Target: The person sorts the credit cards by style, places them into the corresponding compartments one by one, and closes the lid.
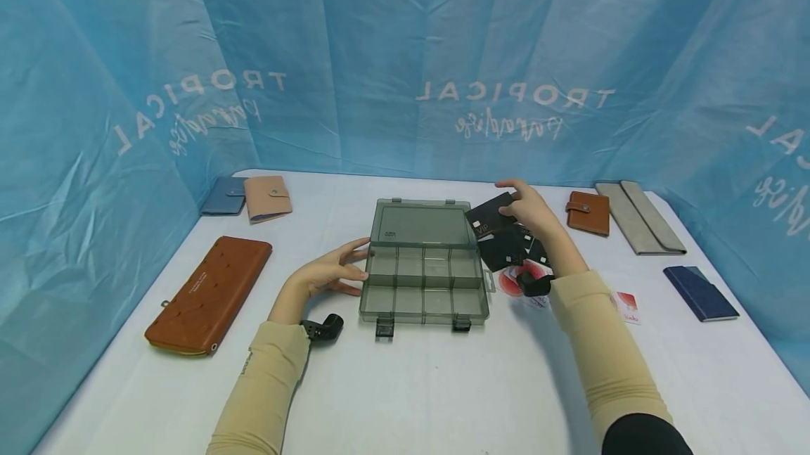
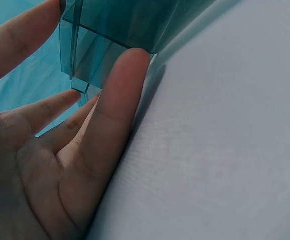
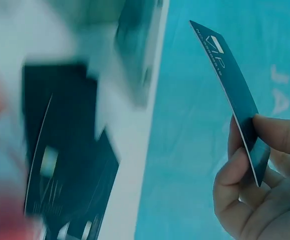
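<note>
A translucent grey-green divided plastic box (image 1: 408,298) stands on the white table with its lid (image 1: 420,224) swung back. My left hand (image 1: 325,272) is at the box's left side, its fingers spread and fingertips right at the wall; the thumb (image 2: 117,105) lies low along it in the left wrist view. My right hand (image 1: 531,212) pinches a black VIP card (image 3: 234,85) between thumb and fingers, raised beside the lid's right edge. Under it lie several more black cards (image 1: 501,250), overlapping one another, with red-and-white cards (image 1: 511,283) partly hidden by the wrist camera.
At left lie a large brown zip wallet (image 1: 211,293), a tan wallet (image 1: 267,197) and a blue-grey wallet (image 1: 224,196). At right are a small brown wallet (image 1: 588,214), a grey folded pouch (image 1: 639,219), a navy wallet (image 1: 699,293) and another red-and-white card (image 1: 626,307). Blue curtains hang behind.
</note>
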Demonstrator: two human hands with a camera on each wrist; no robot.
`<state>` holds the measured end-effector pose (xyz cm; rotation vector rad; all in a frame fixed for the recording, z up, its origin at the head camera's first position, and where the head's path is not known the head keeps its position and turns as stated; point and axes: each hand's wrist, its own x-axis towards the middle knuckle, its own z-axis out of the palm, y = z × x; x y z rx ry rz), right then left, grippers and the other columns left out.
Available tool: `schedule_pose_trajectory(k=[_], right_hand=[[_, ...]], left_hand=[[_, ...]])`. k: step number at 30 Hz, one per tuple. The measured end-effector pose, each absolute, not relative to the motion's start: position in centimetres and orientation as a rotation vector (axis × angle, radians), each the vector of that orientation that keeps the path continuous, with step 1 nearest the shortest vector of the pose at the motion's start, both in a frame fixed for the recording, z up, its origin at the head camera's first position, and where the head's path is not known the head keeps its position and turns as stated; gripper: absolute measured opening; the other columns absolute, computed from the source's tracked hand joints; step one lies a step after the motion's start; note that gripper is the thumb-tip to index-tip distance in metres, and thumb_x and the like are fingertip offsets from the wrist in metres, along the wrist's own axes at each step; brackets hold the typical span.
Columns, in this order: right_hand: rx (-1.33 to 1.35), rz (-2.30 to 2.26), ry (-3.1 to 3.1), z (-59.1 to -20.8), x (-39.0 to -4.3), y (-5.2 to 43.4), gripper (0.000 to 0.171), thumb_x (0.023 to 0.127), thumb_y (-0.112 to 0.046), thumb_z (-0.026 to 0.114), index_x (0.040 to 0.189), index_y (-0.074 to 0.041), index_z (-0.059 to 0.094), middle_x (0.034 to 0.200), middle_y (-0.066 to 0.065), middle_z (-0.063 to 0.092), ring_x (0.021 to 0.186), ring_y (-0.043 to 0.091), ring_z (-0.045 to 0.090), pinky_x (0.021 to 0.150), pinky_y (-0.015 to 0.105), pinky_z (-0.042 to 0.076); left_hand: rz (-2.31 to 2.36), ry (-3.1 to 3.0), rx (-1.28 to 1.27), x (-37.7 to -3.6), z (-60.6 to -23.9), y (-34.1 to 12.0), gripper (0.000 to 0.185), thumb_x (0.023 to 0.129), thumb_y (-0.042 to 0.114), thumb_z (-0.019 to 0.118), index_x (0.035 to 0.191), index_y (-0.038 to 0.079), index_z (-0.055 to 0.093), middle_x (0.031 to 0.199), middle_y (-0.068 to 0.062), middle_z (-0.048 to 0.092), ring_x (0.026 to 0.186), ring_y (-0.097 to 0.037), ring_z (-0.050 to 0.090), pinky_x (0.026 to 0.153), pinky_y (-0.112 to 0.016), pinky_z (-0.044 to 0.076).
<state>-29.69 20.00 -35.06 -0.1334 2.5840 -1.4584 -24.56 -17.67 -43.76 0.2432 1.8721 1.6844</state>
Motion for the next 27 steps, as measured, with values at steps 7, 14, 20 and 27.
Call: schedule_pose_trajectory(k=[7,14,20,27], right_hand=[[-0.255,-1.442,2.535,-34.4,-28.0,15.6,0.023,0.094,-0.007,0.047,0.116,0.0,0.053,0.121,0.021,0.05,0.097,0.032,0.053,0.083,0.046,0.046],[-0.367,-1.329,2.506,-34.7,-26.8,11.4,0.014,0.093,-0.009,0.052,0.106,-0.004,0.056,0.12,0.017,0.054,0.098,0.03,0.052,0.081,0.046,0.047],[-0.487,-1.194,2.426,-35.4,-26.7,9.0,0.019,0.093,-0.002,0.048,0.11,-0.003,0.056,0.107,0.016,0.057,0.084,0.024,0.056,0.078,0.046,0.052],[-0.573,-0.949,2.482,-36.3,-26.8,6.9,0.028,0.088,0.009,0.046,0.107,-0.006,0.061,0.095,0.014,0.057,0.068,0.022,0.059,0.07,0.041,0.055]], left_hand=[[1.681,1.875,0.256,-24.5,-43.7,-17.7,0.087,0.083,0.006,0.063,0.15,0.02,0.009,0.154,-0.015,0.006,0.123,-0.044,0.04,0.086,-0.047,0.05],[1.681,1.874,0.243,-24.4,-43.7,-17.7,0.086,0.083,0.007,0.063,0.15,0.02,0.01,0.154,-0.015,0.007,0.123,-0.044,0.041,0.086,-0.047,0.05],[1.683,1.875,0.235,-24.4,-43.8,-17.7,0.086,0.083,0.007,0.063,0.15,0.02,0.01,0.154,-0.015,0.007,0.124,-0.045,0.038,0.085,-0.047,0.051],[1.695,1.865,0.24,-24.5,-43.7,-17.7,0.087,0.083,0.008,0.064,0.15,0.02,0.01,0.154,-0.016,0.006,0.125,-0.046,0.036,0.085,-0.048,0.051]])
